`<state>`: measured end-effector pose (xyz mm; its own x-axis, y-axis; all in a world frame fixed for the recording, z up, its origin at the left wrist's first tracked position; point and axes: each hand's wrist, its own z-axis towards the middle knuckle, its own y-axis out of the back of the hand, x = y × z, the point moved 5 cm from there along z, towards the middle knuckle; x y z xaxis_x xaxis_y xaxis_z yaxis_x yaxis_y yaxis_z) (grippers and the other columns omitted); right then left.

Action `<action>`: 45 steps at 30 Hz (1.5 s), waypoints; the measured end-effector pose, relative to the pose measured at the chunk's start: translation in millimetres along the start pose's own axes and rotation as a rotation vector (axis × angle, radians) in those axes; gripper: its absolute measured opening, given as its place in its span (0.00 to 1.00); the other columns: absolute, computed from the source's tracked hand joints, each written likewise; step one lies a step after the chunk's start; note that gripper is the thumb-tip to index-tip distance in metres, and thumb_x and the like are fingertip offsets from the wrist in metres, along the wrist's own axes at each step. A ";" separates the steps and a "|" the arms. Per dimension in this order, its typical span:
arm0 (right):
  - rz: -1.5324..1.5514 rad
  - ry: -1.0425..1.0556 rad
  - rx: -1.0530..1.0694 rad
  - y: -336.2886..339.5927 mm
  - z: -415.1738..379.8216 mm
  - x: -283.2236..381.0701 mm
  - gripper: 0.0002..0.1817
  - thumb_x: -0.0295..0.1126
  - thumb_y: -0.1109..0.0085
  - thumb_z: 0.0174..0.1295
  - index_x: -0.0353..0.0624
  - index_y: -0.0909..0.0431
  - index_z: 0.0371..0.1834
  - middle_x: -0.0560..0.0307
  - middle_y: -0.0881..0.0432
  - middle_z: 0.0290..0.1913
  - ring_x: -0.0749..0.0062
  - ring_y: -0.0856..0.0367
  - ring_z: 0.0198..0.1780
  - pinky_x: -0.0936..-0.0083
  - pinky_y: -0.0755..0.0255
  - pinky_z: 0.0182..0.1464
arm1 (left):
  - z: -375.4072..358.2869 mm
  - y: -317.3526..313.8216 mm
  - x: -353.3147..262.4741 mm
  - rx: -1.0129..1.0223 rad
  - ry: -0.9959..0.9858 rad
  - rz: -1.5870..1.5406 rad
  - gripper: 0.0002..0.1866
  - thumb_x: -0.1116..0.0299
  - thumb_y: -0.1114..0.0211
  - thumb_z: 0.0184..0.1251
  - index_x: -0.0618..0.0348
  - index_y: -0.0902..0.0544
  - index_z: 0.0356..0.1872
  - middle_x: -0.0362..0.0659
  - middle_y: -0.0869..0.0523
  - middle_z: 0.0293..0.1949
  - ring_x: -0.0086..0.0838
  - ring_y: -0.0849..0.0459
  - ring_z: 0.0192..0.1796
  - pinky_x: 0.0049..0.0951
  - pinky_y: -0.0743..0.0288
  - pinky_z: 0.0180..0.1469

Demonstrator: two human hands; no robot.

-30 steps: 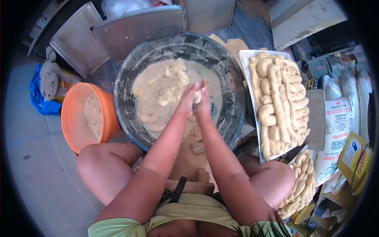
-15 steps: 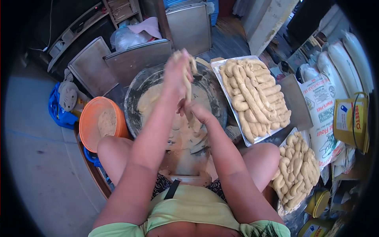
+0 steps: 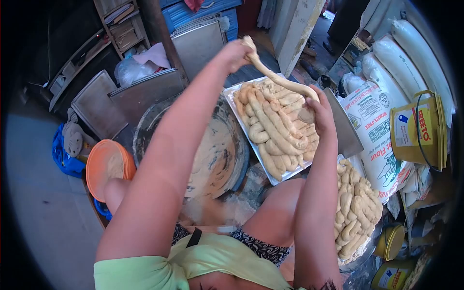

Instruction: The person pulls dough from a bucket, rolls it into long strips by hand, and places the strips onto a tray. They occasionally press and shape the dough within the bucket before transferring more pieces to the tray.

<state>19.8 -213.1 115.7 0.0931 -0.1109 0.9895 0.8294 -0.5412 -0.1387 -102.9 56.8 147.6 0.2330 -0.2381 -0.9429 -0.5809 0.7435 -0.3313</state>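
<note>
A long twisted rope of dough (image 3: 278, 79) is stretched between my two hands above a metal tray (image 3: 271, 181) heaped with dough ropes (image 3: 275, 116). My left hand (image 3: 237, 54) is closed round its far end, beyond the tray's upper edge. At the other end my right hand (image 3: 321, 112) grips the rope over the tray's right side. Left of the tray stands a wide dark basin (image 3: 240, 150) with floury dough or flour (image 3: 212, 154) in it.
An orange bucket (image 3: 108, 169) holds flour at the left. A second pile of dough ropes (image 3: 355, 205) lies at the lower right. Flour sacks (image 3: 374, 130) and a yellow bucket (image 3: 418, 130) stand on the right. Flat metal trays (image 3: 145, 99) lean behind the basin.
Both hands have moved right from over the basin to above the tray, and the dough rope is now stretched between them. The view has shifted to the right.
</note>
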 end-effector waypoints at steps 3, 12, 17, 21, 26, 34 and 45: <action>-0.235 0.087 -0.230 50.4 -0.2 -20.5 0.27 0.29 0.43 0.50 0.45 0.31 0.58 0.57 0.25 0.41 0.75 0.27 0.42 0.78 0.31 0.45 | 23.8 -31.0 48.3 -0.222 0.040 0.001 0.28 0.80 0.36 0.55 0.65 0.36 0.58 0.51 0.23 0.45 0.39 0.21 0.48 0.43 0.19 0.43; -0.813 -0.484 0.198 95.4 6.4 -87.0 0.21 0.33 0.34 0.42 0.42 0.20 0.43 0.56 0.22 0.37 0.70 0.23 0.38 0.73 0.30 0.43 | 46.9 -82.0 162.3 -0.052 -0.319 1.487 0.21 0.67 0.50 0.63 0.51 0.27 0.58 0.51 0.31 0.62 0.39 0.39 0.67 0.44 0.46 0.64; -0.767 -0.401 -0.044 103.8 7.3 -87.7 0.18 0.34 0.33 0.44 0.40 0.20 0.40 0.56 0.22 0.30 0.71 0.23 0.30 0.74 0.29 0.30 | 25.7 -101.4 183.1 0.237 -0.291 1.712 0.21 0.56 0.44 0.59 0.56 0.21 0.49 0.47 0.26 0.56 0.37 0.34 0.64 0.46 0.47 0.63; -0.834 -0.600 0.095 92.3 4.2 -87.7 0.16 0.36 0.34 0.48 0.38 0.23 0.36 0.60 0.23 0.25 0.74 0.25 0.25 0.75 0.30 0.26 | 31.2 -96.1 169.5 0.151 -0.229 1.943 0.20 0.50 0.40 0.56 0.54 0.19 0.43 0.42 0.23 0.50 0.32 0.30 0.59 0.42 0.45 0.58; -0.859 -0.625 0.129 97.7 7.8 -97.7 0.21 0.44 0.34 0.50 0.39 0.23 0.39 0.60 0.23 0.29 0.76 0.26 0.27 0.75 0.30 0.28 | -10.6 -74.2 157.4 0.031 -0.406 1.535 0.26 0.52 0.39 0.58 0.52 0.25 0.55 0.50 0.38 0.65 0.39 0.41 0.68 0.47 0.53 0.66; -1.093 -0.582 0.229 84.1 3.7 -82.7 0.36 0.30 0.30 0.39 0.43 0.32 0.57 0.52 0.29 0.48 0.61 0.28 0.50 0.71 0.35 0.55 | -246.4 198.5 255.6 -0.777 0.117 0.966 0.16 0.64 0.34 0.54 0.56 0.20 0.45 0.52 0.24 0.53 0.43 0.26 0.55 0.36 0.32 0.56; -1.196 0.266 0.593 -198.6 -27.4 -54.3 0.23 0.27 0.38 0.50 0.42 0.28 0.52 0.48 0.27 0.52 0.51 0.30 0.54 0.65 0.38 0.60 | -274.5 416.2 262.0 -0.647 0.662 1.323 0.22 0.70 0.43 0.53 0.59 0.26 0.52 0.53 0.27 0.55 0.48 0.28 0.57 0.41 0.33 0.58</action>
<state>-165.1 -122.4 88.3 -0.8957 -0.0232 0.4441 0.4440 0.0103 0.8960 -497.7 132.4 -246.9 -0.9337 -0.0186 -0.3576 -0.3461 0.3025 0.8881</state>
